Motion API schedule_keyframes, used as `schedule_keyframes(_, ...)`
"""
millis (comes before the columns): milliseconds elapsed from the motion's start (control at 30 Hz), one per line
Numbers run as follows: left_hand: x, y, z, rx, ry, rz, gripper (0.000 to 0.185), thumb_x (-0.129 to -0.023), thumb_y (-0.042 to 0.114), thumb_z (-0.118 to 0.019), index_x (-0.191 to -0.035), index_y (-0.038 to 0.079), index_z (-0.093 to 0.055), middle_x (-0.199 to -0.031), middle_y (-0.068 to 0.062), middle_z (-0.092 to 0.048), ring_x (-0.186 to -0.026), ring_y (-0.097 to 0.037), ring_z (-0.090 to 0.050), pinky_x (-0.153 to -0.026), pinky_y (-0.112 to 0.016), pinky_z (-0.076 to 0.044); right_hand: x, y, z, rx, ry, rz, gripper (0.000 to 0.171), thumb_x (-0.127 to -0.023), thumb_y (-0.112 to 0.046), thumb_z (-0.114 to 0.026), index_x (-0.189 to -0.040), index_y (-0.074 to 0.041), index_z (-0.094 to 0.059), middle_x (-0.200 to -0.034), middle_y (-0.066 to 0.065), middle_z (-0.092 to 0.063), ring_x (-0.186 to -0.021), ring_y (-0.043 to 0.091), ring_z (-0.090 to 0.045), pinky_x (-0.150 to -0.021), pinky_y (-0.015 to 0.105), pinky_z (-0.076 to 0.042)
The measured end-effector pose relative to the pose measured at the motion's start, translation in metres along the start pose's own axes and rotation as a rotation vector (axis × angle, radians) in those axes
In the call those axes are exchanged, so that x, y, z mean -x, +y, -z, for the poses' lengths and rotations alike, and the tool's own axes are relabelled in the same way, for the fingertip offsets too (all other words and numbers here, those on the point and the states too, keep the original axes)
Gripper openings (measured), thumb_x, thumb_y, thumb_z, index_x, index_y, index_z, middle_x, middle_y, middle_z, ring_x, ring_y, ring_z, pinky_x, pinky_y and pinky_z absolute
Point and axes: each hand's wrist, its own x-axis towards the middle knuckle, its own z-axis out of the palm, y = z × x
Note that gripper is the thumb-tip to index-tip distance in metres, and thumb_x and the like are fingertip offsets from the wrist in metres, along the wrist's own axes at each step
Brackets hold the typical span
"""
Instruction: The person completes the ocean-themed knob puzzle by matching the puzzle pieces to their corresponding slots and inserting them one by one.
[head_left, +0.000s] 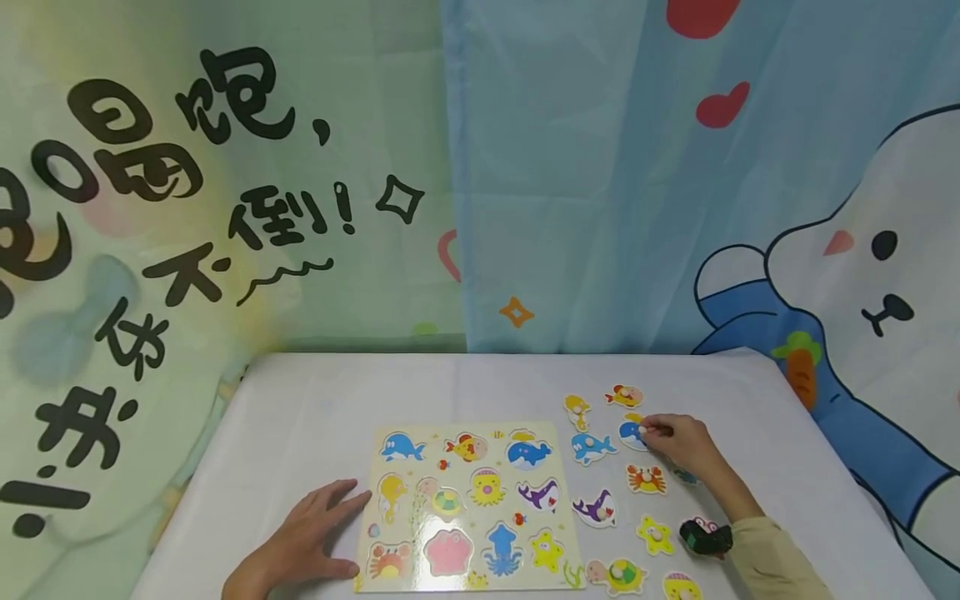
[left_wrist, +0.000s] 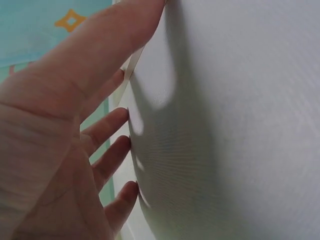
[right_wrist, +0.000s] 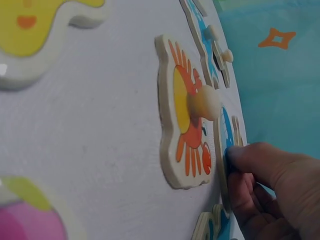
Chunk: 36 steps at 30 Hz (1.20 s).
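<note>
While the right hand [head_left: 686, 450] pinches the blue whale piece [head_left: 632, 433] at the far right of the table [head_left: 315, 400], fingers curled on its peg, the left hand [head_left: 307, 537] lies flat with fingers spread and straight, holding nothing, its fingertips touching the left edge of the board [head_left: 468, 504]. In the right wrist view the fingers [right_wrist: 255, 162] close on the thin edge-on whale piece [right_wrist: 225, 150] just beside the crab piece [right_wrist: 182, 135]; whether the whale is lifted or on the table, cannot tell. Judging by looks, the piece is a light, stiff, flat wooden cutout with a small round peg, not fragile, a bit smooth; best taken by the peg, since the flat edge sits low on the cloth and would be hard to get under. Board acts as the container: a shallow tray with printed animal-shaped recesses, apparently all without pieces, as no pegs show on it, though that is hard to be sure of at this size. Its whale recess [head_left: 528, 454] sits at the far right corner. Loose pieces lie right of the board, apart from each other: dolphin [head_left: 592, 447], orca [head_left: 596, 508], star [head_left: 655, 535], turtle [head_left: 617, 575], seahorse [head_left: 577, 411], fish [head_left: 625, 396]. A black wrist camera [head_left: 705, 537] sits on the right forearm.
</note>
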Motion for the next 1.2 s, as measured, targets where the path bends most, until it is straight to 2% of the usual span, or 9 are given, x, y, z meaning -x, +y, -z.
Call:
schedule_keyframes(200,-0.002,0.0,-0.001,-0.007,0.015,-0.003,0.096,-0.064,0.066,-0.076,-0.144,0.021,-0.048,-0.152,-0.015,-0.037,-0.138,-0.044,-0.033,-0.107,-0.068,-0.03,0.002,-0.003,0.002,-0.005,0.006,-0.014,0.034,-0.089,-0.015,-0.066,-0.116,0.007,-0.064,-0.098,0.016,-0.068,-0.085,0.02,-0.059,-0.075,0.033,-0.056)
schedule_keyframes(367,-0.002,-0.005,-0.005,-0.011,0.05,-0.054,0.095,-0.063,0.067,-0.076,-0.143,0.021,-0.049,-0.15,-0.015,-0.039,-0.136,-0.044,-0.036,-0.106,-0.067,-0.03,0.003,0.0,0.002,-0.005,0.002,-0.029,0.036,-0.09,-0.016,-0.067,-0.117,0.007,-0.063,-0.099,0.017,-0.068,-0.085,0.021,-0.057,-0.077,0.035,-0.056)
schedule_keyframes(467,-0.003,-0.006,-0.006,0.001,0.05,-0.059,0.095,-0.064,0.066,-0.077,-0.143,0.021,-0.049,-0.15,-0.015,-0.038,-0.136,-0.044,-0.036,-0.106,-0.067,-0.03,0.003,0.002,0.001,-0.009,0.008,-0.029,0.036,-0.09,-0.016,-0.067,-0.117,0.007,-0.063,-0.097,0.015,-0.067,-0.084,0.021,-0.056,-0.076,0.033,-0.055)
schedule_keyframes(700,-0.005,-0.002,-0.001,0.052,0.019,-0.016,0.095,-0.064,0.061,-0.079,-0.143,0.018,-0.048,-0.152,-0.016,-0.035,-0.138,-0.046,-0.031,-0.108,-0.068,-0.027,0.002,0.002,0.0,-0.015,0.032,-0.018,0.035,-0.089,-0.015,-0.068,-0.115,0.007,-0.064,-0.096,0.015,-0.068,-0.083,0.02,-0.056,-0.073,0.027,-0.054)
schedule_keyframes(867,-0.005,-0.001,0.0,0.052,0.025,-0.02,0.094,-0.064,0.059,-0.08,-0.142,0.018,-0.049,-0.151,-0.016,-0.036,-0.138,-0.046,-0.032,-0.108,-0.068,-0.027,0.003,0.002,0.0,-0.016,0.052,-0.003,0.036,-0.089,-0.016,-0.068,-0.115,0.007,-0.064,-0.095,0.016,-0.067,-0.083,0.02,-0.056,-0.071,0.026,-0.052)
schedule_keyframes(1033,-0.004,-0.003,-0.002,0.031,0.04,-0.052,0.094,-0.064,0.059,-0.08,-0.142,0.018,-0.049,-0.15,-0.017,-0.038,-0.136,-0.047,-0.034,-0.106,-0.069,-0.029,0.006,0.002,-0.005,0.005,0.1,0.025,0.034,-0.089,-0.015,-0.067,-0.115,0.007,-0.064,-0.096,0.015,-0.067,-0.082,0.02,-0.056,-0.071,0.027,-0.053)
schedule_keyframes(1200,-0.001,-0.005,-0.003,0.042,0.028,-0.028,0.096,-0.063,0.061,-0.079,-0.143,0.018,-0.048,-0.151,-0.017,-0.036,-0.137,-0.048,-0.032,-0.106,-0.07,-0.028,0.007,0.001,-0.012,-0.006,0.129,0.029,0.033,-0.088,-0.013,-0.067,-0.115,0.007,-0.064,-0.095,0.015,-0.066,-0.082,0.019,-0.055,-0.072,0.025,-0.054)
